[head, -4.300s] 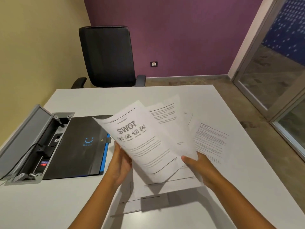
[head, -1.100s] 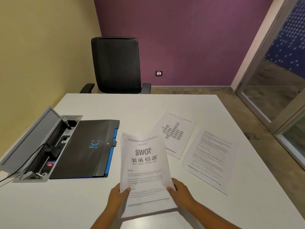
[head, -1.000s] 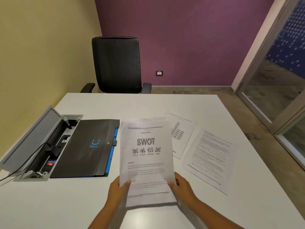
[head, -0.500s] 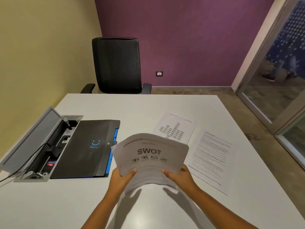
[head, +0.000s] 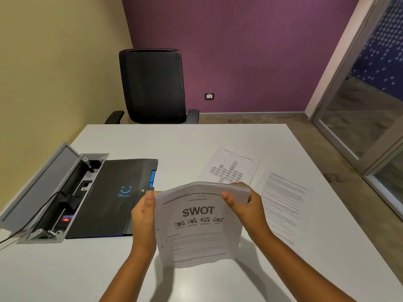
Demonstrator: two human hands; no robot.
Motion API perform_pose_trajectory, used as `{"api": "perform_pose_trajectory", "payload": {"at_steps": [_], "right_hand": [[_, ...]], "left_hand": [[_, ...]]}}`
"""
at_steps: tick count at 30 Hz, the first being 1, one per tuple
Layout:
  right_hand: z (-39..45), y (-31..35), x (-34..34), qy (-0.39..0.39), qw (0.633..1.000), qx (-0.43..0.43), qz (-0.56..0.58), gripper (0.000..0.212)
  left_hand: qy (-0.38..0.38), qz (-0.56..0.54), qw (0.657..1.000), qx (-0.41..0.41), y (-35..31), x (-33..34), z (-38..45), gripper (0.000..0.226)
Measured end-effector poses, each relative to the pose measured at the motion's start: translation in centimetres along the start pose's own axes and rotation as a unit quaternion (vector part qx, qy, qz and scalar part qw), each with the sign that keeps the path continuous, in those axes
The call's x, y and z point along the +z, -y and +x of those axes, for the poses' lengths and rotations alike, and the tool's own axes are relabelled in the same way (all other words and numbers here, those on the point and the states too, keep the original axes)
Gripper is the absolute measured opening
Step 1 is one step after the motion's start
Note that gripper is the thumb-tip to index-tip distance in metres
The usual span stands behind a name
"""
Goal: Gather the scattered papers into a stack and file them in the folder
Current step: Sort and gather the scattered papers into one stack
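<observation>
Both hands grip stack | folder left | two sheets right

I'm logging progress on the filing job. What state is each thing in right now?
Paper stack: held upright in both hands, bottom edge on the table, top bent.
Left hand: gripping the stack's left edge.
Right hand: gripping its top right corner.
Chart sheet: loose, flat on the table.
Text sheet: loose, flat on the table.
Folder: closed, lying flat.
Cable box: lid open.
</observation>
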State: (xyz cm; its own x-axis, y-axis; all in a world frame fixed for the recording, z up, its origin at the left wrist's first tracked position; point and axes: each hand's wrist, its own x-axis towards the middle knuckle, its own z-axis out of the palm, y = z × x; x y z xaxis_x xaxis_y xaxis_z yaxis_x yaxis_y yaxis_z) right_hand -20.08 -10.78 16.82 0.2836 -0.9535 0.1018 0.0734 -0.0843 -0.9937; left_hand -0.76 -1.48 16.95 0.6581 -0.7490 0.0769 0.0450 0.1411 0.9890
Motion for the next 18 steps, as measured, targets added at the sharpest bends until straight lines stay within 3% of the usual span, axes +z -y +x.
{"api": "perform_pose_trajectory", "payload": {"at_steps": [2, 8, 13, 15, 18], "right_hand": [[0.0, 0.8, 0.1, -0.011, 1.000, -0.020, 0.011, 0.020], [0.3, 1.0, 0.2, -0.032, 0.999, -0.005, 0.005, 0.043], [0.6, 1.2, 0.0, -0.015, 1.000, 0.008, -0.019, 0.044], [0.5, 1.1, -0.3, 0.000, 1.000, 0.006, -0.023, 0.051], [0.0, 0.6, -0.6, 0.036, 0.999, 0.008, -0.006, 0.054]], "left_hand": [[-0.007, 0.001, 1.000, 0.000, -0.5, 0.4, -0.1, 0.052], [-0.001, 0.017, 0.998, -0.064, -1.0, 0.8, -0.1, 0.044], [0.012, 0.024, 0.998, -0.050, -1.4, 0.9, -0.3, 0.048], [0.046, 0.029, 0.998, -0.036, -1.3, 0.7, -0.3, 0.051], [0.171, 0.083, 0.981, -0.031, -0.9, 0.1, -0.4, 0.083]]}}
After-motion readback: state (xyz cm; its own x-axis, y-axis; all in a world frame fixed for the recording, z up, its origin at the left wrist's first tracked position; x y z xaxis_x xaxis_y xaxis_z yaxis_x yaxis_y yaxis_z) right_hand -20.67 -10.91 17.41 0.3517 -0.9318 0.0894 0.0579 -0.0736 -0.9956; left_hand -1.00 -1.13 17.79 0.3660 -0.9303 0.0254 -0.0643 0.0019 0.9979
